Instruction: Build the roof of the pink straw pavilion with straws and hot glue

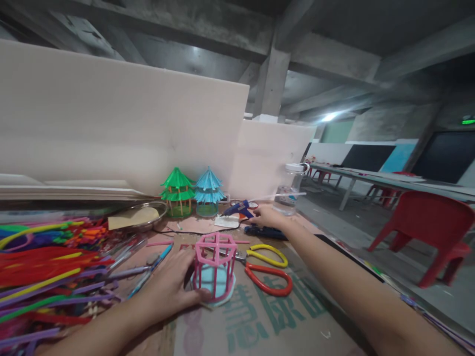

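Observation:
A pink hexagonal frame (215, 242) of fuzzy craft stems stands upright on a light-blue round base at mid-table. My left hand (181, 279) holds it from the left, thumb at the front of the base and fingers behind. Farther off, my right hand (267, 218) is closed at the handle of a blue hot glue gun (237, 208); its fingertips are partly hidden. The gun's nozzle points left above a small white pad (227, 221). Beside the frame lie scissors (267, 286) with one yellow and one red handle loop, their blades partly behind the frame.
Green (177, 185) and blue (208, 188) miniature pavilions stand at the back. Bundled coloured craft stems (40, 267) cover the left side. A metal dish (159, 212), a clear bottle (287, 190), a dark stapler-like tool (265, 232) and a blue pen (160, 257) surround the cardboard (208, 336).

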`<state>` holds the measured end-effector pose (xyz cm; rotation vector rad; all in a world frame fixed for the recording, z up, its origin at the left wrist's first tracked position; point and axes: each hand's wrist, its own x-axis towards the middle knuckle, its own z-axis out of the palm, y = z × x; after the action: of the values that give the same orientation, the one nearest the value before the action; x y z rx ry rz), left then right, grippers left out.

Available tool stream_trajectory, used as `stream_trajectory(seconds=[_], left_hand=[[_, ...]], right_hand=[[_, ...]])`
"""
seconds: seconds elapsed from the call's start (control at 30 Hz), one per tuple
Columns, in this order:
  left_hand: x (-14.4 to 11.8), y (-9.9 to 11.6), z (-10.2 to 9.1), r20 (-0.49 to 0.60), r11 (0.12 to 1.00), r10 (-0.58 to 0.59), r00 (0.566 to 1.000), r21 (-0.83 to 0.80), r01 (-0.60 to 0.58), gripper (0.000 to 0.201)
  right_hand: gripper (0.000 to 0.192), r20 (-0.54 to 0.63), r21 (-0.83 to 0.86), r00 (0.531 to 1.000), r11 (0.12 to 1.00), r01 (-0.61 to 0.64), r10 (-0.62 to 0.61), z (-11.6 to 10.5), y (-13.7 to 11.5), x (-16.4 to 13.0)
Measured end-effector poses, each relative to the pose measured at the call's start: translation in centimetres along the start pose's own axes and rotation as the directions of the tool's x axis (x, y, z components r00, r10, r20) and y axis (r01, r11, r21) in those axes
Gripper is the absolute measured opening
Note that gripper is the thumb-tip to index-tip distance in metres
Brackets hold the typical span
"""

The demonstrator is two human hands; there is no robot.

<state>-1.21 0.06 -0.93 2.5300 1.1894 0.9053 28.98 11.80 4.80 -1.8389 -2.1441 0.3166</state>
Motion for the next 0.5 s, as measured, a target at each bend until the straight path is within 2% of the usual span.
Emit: stream_trajectory(seconds=[0.13, 0.3, 0.4, 0.5], left_hand=[[-0.1, 0.3, -0.2, 0.106, 0.996, -0.09, 0.99, -0.01, 0.091, 0.055], [-0.2, 0.4, -0.1, 0.068, 0.978, -0.204, 0.977, -0.037, 0.207, 0.06], [-0.2, 0.2, 0.1, 0.031, 0.981, -0.174, 0.984, -0.081, 0.176, 0.058], [-0.1, 0.3, 0.2, -0.039, 0.989, -0.094, 0.995, -0.118, 0.089, 0.054]], right_hand=[[0.019, -0.037, -0.123, 0.997, 0.991, 0.056, -0.061, -0.7, -0.4, -2.9], [0.021, -0.003, -0.095, 0.969, 0.965, 0.246, -0.248, 1.1, -2.9, -4.9], [0.019, 0.016, -0.048, 0.947, 0.946, 0.32, -0.32, 3.2, -4.3, -4.9], [0.009, -0.038, -0.023, 0.94, 0.941, 0.337, -0.338, 5.2, -4.9, -4.5]])
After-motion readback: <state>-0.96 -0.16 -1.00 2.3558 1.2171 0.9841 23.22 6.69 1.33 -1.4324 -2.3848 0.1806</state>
